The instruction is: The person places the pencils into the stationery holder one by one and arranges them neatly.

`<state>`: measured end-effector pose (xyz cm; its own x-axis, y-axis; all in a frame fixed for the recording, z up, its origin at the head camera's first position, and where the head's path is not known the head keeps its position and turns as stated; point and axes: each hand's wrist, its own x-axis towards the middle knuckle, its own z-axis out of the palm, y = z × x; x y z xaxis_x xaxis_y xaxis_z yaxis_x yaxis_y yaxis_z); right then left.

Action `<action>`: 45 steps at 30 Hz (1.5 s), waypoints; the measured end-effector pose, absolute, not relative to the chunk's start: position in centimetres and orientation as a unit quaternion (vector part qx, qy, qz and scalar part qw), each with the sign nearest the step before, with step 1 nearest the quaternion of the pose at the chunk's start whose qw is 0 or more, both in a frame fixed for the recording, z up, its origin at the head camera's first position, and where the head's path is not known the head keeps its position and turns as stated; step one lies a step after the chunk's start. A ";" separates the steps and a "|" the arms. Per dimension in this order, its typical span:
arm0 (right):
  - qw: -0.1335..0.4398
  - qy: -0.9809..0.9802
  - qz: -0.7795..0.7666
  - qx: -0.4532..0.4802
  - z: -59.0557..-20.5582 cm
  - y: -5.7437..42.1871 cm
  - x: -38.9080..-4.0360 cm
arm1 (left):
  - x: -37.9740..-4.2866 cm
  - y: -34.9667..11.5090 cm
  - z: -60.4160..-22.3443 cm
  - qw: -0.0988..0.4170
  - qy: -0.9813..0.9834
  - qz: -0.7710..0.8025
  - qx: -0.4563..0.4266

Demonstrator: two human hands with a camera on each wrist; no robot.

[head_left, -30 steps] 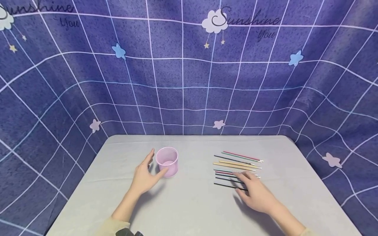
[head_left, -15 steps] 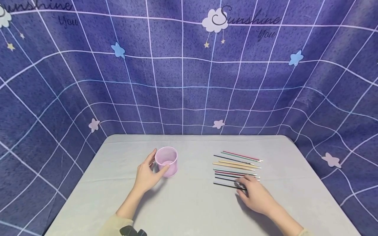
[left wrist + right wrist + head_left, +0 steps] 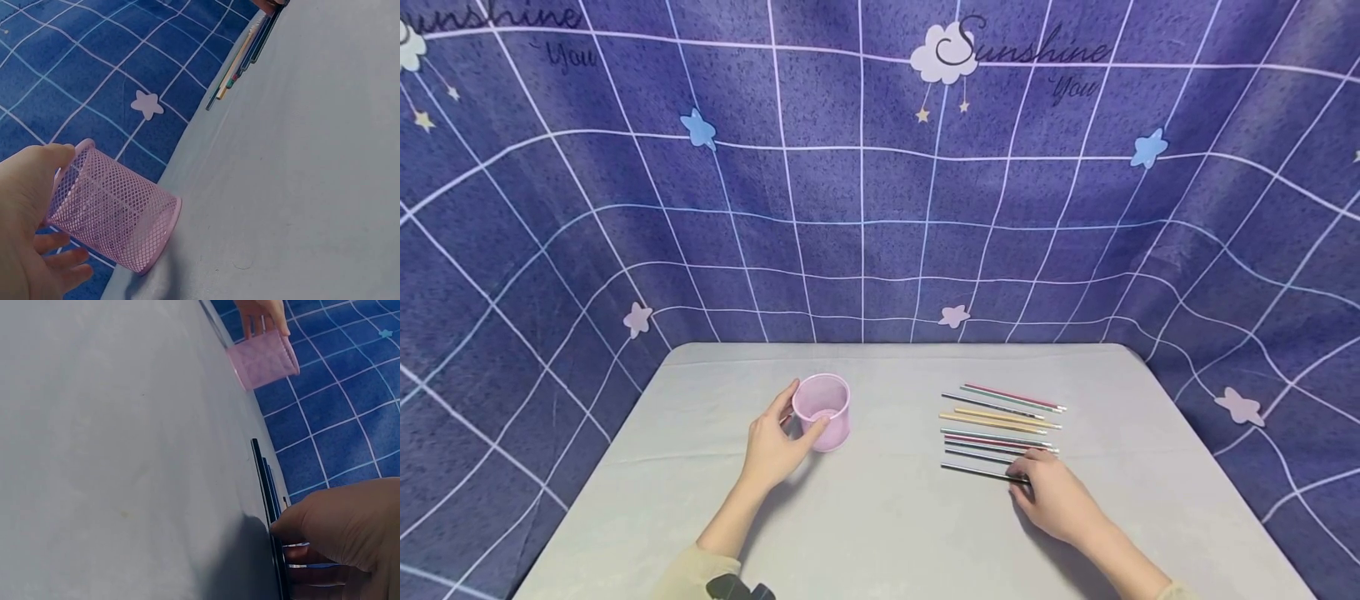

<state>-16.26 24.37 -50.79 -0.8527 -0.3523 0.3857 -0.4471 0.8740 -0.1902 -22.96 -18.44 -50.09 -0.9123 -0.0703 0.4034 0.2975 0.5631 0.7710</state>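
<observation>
A pink mesh pencil cup [image 3: 837, 433] stands upright on the left half of the table. My left hand [image 3: 772, 450] holds it from the left, thumb over the near rim and fingers around the far side; in the left wrist view the thumb lies at the rim of the cup [image 3: 119, 212]. On the right, my right hand [image 3: 1060, 502] pinches the nearest black pencil [image 3: 973, 472] toward its right end, which the hand hides. In the right wrist view the thumb presses against this dark pencil [image 3: 264, 481], the fingers curled beyond it.
Behind that pencil lie several more in a loose row: dark, red and green ones, yellow pencils [image 3: 992, 419], and a red pencil [image 3: 1011, 396] farthest back. A pale cloth covers the table [image 3: 880, 517]. A blue gridded curtain [image 3: 880, 192] hangs behind and at both sides.
My right hand has drawn back a little toward the nearest pencil, and its thumb and fingers have closed together on it. My left hand has come in against the cup.
</observation>
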 end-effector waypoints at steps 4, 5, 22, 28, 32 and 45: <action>0.186 -0.947 0.145 0.221 -51.0 24.4 -16.5 | -23.0 -18.5 -50.2 0.197 -0.863 -0.461 -0.064; 0.185 -0.946 0.148 0.220 -51.0 24.4 -16.5 | -23.0 -18.5 -50.3 0.196 -0.863 -0.461 -0.064; 0.174 -0.947 0.162 0.214 -50.0 24.3 -17.0 | -23.0 -18.5 -50.1 0.203 -0.865 -0.455 -0.064; 0.206 -0.934 0.162 0.245 -48.7 24.2 -17.6 | -22.9 -18.5 -50.0 0.201 -0.865 -0.456 -0.064; 0.222 -0.925 0.164 0.261 -47.5 24.0 -18.1 | -23.0 -18.4 -50.2 0.201 -0.862 -0.460 -0.064; 0.181 -0.915 0.270 0.241 -41.3 21.0 -20.3 | -23.3 -18.6 -50.6 0.197 -0.854 -0.476 -0.065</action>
<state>-20.27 21.01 -41.34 -0.8181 -0.3434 0.4614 -0.5387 0.7383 -0.4058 -23.31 -18.56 -50.56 -0.9138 -0.0760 0.3990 0.2994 0.5378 0.7881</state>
